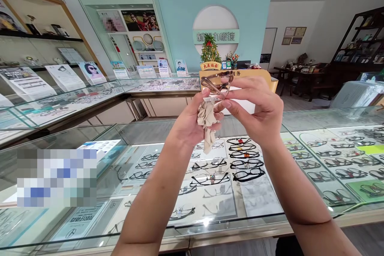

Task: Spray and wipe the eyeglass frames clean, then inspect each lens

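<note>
A pair of brownish eyeglasses (216, 82) is held up in front of me, above the glass display counter. My left hand (192, 122) is closed around a crumpled beige cloth (207, 118) with dark marks, and its thumb meets the lower left of the frame. Part of the cloth hangs below my fingers. From the other side, my right hand (258, 106) pinches the glasses between thumb and fingers. A small white tag (211, 99) shows by the left thumb. The exact contact of the left fingers on the glasses is partly hidden.
Under my arms is a glass display counter (192, 230) with rows of eyeglasses (246, 164) inside. Another glass case (102, 94) runs along the left, with advertising cards (64, 76) on it. A reception desk (267, 80) stands beyond; a plastic-wrapped object (357, 94) is at right.
</note>
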Demonstrator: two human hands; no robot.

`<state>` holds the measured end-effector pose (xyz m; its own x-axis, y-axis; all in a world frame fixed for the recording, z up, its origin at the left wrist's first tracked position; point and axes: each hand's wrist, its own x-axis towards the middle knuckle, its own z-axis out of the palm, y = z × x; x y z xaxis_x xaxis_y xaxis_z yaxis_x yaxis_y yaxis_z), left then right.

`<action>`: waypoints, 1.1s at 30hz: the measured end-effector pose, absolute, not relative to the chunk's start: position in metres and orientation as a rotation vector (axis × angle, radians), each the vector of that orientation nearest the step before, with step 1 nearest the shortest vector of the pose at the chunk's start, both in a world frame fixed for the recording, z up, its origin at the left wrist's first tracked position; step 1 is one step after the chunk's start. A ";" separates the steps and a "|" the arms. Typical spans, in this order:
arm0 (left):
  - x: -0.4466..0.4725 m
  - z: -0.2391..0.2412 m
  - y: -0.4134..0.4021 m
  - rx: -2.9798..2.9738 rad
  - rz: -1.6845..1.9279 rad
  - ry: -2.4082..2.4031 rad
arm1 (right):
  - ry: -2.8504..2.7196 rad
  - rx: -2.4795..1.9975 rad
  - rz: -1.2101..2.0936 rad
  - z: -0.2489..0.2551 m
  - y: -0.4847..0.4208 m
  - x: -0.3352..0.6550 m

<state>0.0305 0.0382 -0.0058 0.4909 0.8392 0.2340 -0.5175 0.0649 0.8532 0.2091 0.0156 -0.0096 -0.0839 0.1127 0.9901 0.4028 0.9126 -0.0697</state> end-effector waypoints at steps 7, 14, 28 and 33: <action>0.030 -0.007 0.034 1.070 0.961 0.370 | -1.634 -0.369 -0.278 -0.009 0.013 0.208; 0.033 -0.010 0.027 1.287 0.979 0.521 | -1.585 -0.376 -0.330 -0.011 0.004 0.207; -0.046 -0.108 0.083 1.882 1.403 1.598 | -2.214 -0.762 -0.040 -0.120 0.049 0.200; -0.059 -0.143 0.101 2.029 0.588 1.817 | -2.480 -1.029 0.018 -0.155 0.060 0.184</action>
<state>-0.0590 0.1012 -0.1428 0.0901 0.9934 0.0706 0.8466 -0.1137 0.5199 0.1838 0.0601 -0.1545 -0.6185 0.6749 0.4024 0.6689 0.7210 -0.1810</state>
